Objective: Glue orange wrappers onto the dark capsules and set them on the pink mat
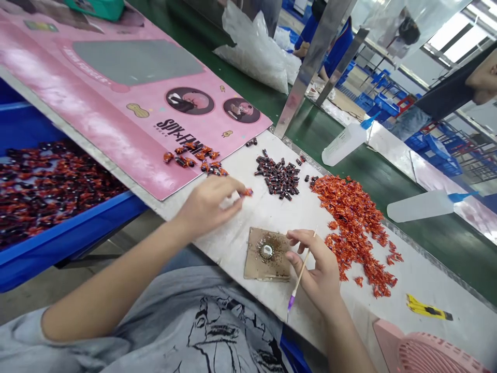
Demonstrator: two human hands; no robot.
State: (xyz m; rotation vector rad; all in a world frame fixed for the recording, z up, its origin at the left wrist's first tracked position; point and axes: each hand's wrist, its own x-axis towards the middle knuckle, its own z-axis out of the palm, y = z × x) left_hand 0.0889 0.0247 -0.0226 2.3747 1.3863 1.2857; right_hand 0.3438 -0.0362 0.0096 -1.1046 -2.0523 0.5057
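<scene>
Head cam: pinching small orange plastic pc (248, 192) btwn thumb and forefinger of L hand (209, 201), almost closed at the tips, just above table (411, 274). Gripping fine paintbrush (297, 284) in R hand (317, 265), half-curled, w/ purple end slanting down toward body. Can't tell exact finger contact on brush.

Just L of R hand fingers: cardboard square (253, 267) w/ small round cap (267, 251), whitish inside, speckled brown around it. Can't tell if touched by R fingertips.

Ahead, btwn both hands: heap of small black pcs (280, 176). Just R of and beyond R hand: big pile of orange plastic pcs (351, 223). Beyond L hand: orange-and-black pcs (186, 151) on near corner of pink printed board (135, 155), w/ a few at its edge.

L of L forearm: blue bin (116, 213) full of similar mixed pcs. Well R of R hand: yellow utility knife (429, 309), w/ pink fan (435, 352) nearer R forearm. Far beyond R hand: 2 white squeeze bottles (421, 205) w/ blue nozzles, on green surface (373, 178).
</scene>
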